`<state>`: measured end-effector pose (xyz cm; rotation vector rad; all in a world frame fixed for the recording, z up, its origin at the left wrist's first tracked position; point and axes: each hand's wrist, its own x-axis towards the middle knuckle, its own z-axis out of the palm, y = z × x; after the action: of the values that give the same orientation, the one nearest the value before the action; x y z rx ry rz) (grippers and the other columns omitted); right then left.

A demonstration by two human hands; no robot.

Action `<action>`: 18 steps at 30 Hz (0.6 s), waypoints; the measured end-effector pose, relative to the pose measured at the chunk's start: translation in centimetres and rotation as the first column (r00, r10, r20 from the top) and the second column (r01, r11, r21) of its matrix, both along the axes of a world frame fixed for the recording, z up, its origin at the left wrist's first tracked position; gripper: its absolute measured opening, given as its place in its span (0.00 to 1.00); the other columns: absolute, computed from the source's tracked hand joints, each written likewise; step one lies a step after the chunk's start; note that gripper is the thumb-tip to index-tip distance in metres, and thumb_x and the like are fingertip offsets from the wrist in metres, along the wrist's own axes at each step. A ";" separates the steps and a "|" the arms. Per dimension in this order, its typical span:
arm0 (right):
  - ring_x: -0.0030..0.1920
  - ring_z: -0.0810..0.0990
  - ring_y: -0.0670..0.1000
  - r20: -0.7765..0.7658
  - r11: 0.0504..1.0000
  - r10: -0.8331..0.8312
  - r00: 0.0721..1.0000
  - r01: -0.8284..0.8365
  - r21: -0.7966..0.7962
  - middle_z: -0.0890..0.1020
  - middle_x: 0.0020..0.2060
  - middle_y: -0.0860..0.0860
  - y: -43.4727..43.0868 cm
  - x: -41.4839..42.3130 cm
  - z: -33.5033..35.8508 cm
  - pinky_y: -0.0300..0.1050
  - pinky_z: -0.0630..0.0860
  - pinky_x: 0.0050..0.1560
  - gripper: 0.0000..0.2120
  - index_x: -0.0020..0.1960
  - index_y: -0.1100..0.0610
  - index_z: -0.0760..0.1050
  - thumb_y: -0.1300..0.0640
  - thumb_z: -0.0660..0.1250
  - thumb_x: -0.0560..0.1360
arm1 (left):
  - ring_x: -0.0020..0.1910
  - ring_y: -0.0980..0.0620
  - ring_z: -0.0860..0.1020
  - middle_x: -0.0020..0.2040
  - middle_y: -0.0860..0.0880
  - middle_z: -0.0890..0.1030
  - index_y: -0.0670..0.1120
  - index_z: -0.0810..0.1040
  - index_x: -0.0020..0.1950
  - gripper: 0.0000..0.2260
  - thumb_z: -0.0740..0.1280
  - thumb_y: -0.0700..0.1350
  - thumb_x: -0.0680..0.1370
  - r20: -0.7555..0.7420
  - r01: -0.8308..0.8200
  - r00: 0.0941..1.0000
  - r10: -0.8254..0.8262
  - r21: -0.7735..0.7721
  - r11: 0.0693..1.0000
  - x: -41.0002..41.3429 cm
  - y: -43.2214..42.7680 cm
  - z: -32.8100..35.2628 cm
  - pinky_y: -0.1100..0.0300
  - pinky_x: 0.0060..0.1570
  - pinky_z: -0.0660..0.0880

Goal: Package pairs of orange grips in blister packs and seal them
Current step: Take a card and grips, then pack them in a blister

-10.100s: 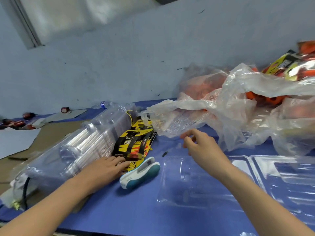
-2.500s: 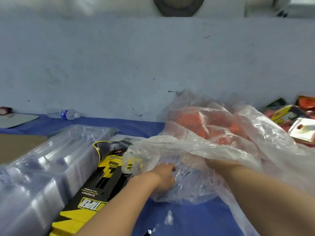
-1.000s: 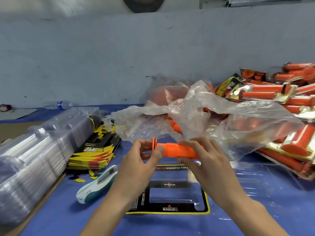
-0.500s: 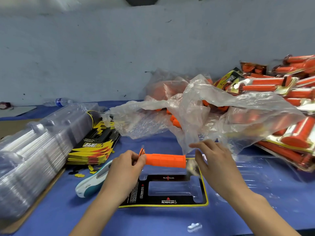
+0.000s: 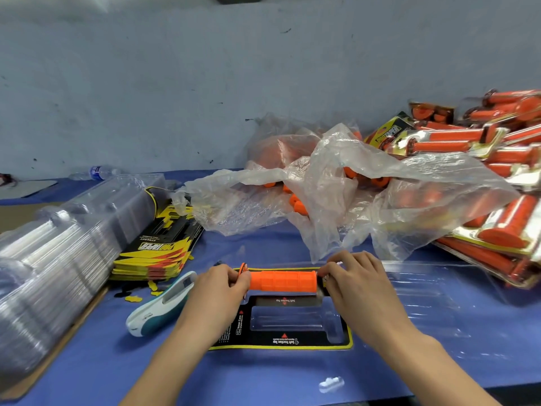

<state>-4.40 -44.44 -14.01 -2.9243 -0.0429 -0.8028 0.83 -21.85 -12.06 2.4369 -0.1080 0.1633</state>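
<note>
Across the blue surface [image 5: 87, 367], the largest item is a long stack of nested clear blister trays [image 5: 58, 259], lying on its side at your left. Beyond your work a crumpled clear plastic bag [image 5: 366, 206] lies open and holds loose orange grips [image 5: 295, 205]; their number cannot be told through the film. At your right is a pile of sealed packs [image 5: 497, 230], each showing orange pieces over yellow card, partly under the bag's film.

Directly before you lies an open blister pack [image 5: 424, 300], with a black-and-yellow card insert [image 5: 281, 341] in its left half. A stack of matching cards [image 5: 158, 250] sits between the trays and the bag. A white-and-teal stapler [image 5: 161, 306] lies just left of the insert.

One orange handlebar grip [image 5: 282, 281] lies crosswise at the insert's far cavity, flange to the left. Your left grip [image 5: 219, 285] pinches the flanged end with curled fingers. Your right grip [image 5: 351, 276] pinches the plain end at its fingertips. Whether the piece is fully seated cannot be told. A water bottle [image 5: 96, 172] lies by the wall.

Half a second earlier your right grip stood apart from the plain end, fingers spread; it has now closed on it, and the piece sits lower against the pack. Two and a half seconds earlier both were at the bag.
</note>
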 end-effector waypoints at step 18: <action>0.60 0.72 0.49 -0.156 0.999 -0.023 0.988 0.027 0.028 0.78 0.57 0.40 -0.6 0.5 0.6 0.45 0.59 0.69 0.14 0.61 0.41 0.76 0.50 0.55 0.82 | 0.47 0.47 0.78 0.39 0.53 0.80 0.52 0.73 0.48 0.13 0.60 0.61 0.80 0.080 -0.041 0.996 0.035 0.072 0.997 0.3 0.5 -0.5 0.53 0.41 0.67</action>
<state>-3.92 -45.07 -13.45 -2.9544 0.0183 -0.5705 1.14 -21.36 -12.61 2.5078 -0.1042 0.2767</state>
